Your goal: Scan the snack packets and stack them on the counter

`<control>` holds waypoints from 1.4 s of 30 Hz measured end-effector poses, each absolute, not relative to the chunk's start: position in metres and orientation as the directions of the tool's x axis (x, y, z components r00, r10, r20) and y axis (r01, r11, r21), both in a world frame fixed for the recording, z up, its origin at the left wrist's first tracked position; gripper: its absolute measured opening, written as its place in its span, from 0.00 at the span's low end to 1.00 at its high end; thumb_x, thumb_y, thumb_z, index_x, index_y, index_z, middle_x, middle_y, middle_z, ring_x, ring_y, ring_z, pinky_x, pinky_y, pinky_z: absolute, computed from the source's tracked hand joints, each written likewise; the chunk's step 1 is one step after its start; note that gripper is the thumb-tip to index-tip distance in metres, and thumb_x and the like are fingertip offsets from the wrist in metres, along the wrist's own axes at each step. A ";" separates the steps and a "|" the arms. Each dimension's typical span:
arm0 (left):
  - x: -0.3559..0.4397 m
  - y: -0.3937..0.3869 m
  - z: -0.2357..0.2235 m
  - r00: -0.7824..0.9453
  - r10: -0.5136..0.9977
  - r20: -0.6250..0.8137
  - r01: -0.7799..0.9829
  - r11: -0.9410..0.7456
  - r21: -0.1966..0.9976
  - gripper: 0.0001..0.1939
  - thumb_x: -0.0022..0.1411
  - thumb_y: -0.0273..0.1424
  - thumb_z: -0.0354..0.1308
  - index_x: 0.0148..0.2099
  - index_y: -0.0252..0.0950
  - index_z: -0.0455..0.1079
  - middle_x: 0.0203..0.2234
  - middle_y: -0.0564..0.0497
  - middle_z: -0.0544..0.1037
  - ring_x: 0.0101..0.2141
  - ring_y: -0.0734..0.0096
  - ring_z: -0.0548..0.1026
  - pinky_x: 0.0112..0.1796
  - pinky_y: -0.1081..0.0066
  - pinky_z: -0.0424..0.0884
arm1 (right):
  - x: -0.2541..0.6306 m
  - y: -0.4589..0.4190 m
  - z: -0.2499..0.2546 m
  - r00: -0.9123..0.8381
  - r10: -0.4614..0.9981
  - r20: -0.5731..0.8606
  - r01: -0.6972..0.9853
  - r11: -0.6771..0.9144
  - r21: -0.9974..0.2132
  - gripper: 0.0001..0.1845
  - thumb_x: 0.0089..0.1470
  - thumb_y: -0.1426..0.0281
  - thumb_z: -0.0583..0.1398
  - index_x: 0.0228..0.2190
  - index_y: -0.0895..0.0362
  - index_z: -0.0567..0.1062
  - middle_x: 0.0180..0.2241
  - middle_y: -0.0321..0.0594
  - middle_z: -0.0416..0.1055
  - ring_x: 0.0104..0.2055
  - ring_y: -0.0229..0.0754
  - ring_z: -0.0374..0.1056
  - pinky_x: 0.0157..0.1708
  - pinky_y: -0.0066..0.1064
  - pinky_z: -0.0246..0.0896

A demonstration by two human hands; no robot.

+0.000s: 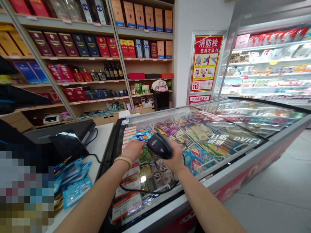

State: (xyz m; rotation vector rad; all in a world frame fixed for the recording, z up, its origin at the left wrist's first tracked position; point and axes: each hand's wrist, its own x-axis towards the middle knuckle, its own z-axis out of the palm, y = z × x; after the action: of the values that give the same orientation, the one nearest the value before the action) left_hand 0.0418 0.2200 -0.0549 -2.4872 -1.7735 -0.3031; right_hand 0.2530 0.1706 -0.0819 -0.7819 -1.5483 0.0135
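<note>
My right hand (175, 156) is wrapped round a black handheld barcode scanner (159, 145), whose head points left and away from me. A black cable (150, 192) loops from it across the glass freezer top (136, 207). At the scanner's left, my left hand (132, 151), with a pale bangle at the wrist, is closed at the near edge of a small blue snack packet (142, 136). Its fingertips are partly hidden. More blue packets (77, 184) lie in a loose pile on the white counter (103, 139) at the left.
Price labels (127, 205) line the freezer's left side, and colourful frozen packs (167, 127) show under the glass. A black screen (69, 144) stands on the counter. Shelves of boxed bottles (107, 47) rise behind; a lit display fridge (269, 61) is at the right.
</note>
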 end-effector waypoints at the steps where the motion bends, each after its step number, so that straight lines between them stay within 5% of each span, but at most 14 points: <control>1: 0.038 0.218 -0.055 0.298 0.929 0.219 0.945 -0.319 0.070 0.13 0.57 0.23 0.53 0.41 0.36 0.77 0.38 0.38 0.81 0.43 0.55 0.77 0.48 0.60 0.67 | 0.253 0.171 -0.082 0.075 0.469 0.880 0.458 0.768 -0.448 0.07 0.44 0.71 0.59 0.31 0.54 0.73 0.27 0.40 0.72 0.30 0.45 0.68 0.31 0.34 0.64; 3: 0.030 0.211 -0.055 0.229 0.930 0.287 0.943 -0.286 0.171 0.16 0.61 0.26 0.49 0.45 0.37 0.76 0.38 0.40 0.81 0.40 0.57 0.78 0.44 0.63 0.69 | 0.253 0.170 -0.081 0.074 0.468 0.881 0.456 0.770 -0.447 0.07 0.45 0.71 0.59 0.31 0.54 0.73 0.27 0.40 0.71 0.30 0.45 0.68 0.31 0.34 0.63; 6: 0.022 0.196 -0.056 0.001 0.907 0.421 0.829 -0.236 0.507 0.15 0.62 0.33 0.49 0.44 0.38 0.76 0.34 0.45 0.81 0.35 0.61 0.77 0.39 0.67 0.70 | 0.253 0.171 -0.082 0.071 0.491 0.868 0.460 0.756 -0.465 0.07 0.45 0.69 0.60 0.31 0.54 0.73 0.27 0.40 0.71 0.30 0.46 0.67 0.31 0.35 0.63; 9: 0.023 0.180 -0.057 -0.257 0.875 0.409 0.500 -0.242 0.832 0.14 0.58 0.38 0.55 0.40 0.37 0.77 0.31 0.47 0.80 0.31 0.64 0.76 0.32 0.70 0.70 | 0.252 0.171 -0.083 0.060 0.500 0.864 0.453 0.758 -0.470 0.07 0.45 0.68 0.59 0.30 0.54 0.73 0.27 0.41 0.71 0.31 0.46 0.67 0.33 0.35 0.64; 11: 0.028 0.172 -0.058 -0.382 0.866 0.324 0.232 -0.249 0.940 0.16 0.53 0.42 0.61 0.40 0.36 0.77 0.29 0.48 0.80 0.29 0.67 0.74 0.29 0.72 0.69 | 0.252 0.171 -0.083 0.049 0.498 0.866 0.451 0.763 -0.464 0.06 0.45 0.69 0.59 0.30 0.54 0.73 0.27 0.40 0.72 0.30 0.45 0.68 0.33 0.35 0.64; 16: 0.037 0.159 -0.054 -0.565 0.810 0.157 -0.125 -0.272 0.954 0.23 0.39 0.42 0.71 0.36 0.33 0.75 0.23 0.51 0.77 0.23 0.73 0.71 0.25 0.74 0.67 | 0.252 0.170 -0.083 -0.026 0.491 0.871 0.489 0.766 -0.417 0.07 0.46 0.67 0.59 0.31 0.54 0.74 0.26 0.40 0.72 0.30 0.45 0.67 0.31 0.34 0.62; 23: 0.030 0.150 -0.043 -0.688 0.719 0.098 -0.249 -0.360 0.899 0.24 0.29 0.34 0.75 0.31 0.34 0.72 0.19 0.56 0.74 0.20 0.76 0.70 0.24 0.75 0.69 | 0.253 0.169 -0.085 -0.202 0.503 0.840 0.515 0.785 -0.345 0.11 0.46 0.67 0.61 0.34 0.55 0.76 0.29 0.41 0.73 0.32 0.46 0.69 0.33 0.34 0.61; 42: 0.029 0.151 -0.055 -0.667 0.710 0.227 0.039 -0.271 0.962 0.23 0.33 0.39 0.73 0.34 0.33 0.75 0.21 0.55 0.74 0.21 0.76 0.69 0.24 0.75 0.68 | 0.249 0.168 -0.088 -0.407 0.663 0.629 0.655 0.691 -0.305 0.14 0.42 0.67 0.65 0.35 0.53 0.77 0.32 0.40 0.77 0.36 0.46 0.72 0.36 0.33 0.62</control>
State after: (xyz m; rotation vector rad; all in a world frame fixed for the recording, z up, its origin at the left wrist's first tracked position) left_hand 0.0292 0.1513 -0.0554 -1.2462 -2.0693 -2.6823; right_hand 0.2492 0.1685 -0.0876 -1.0042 -2.1447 0.0131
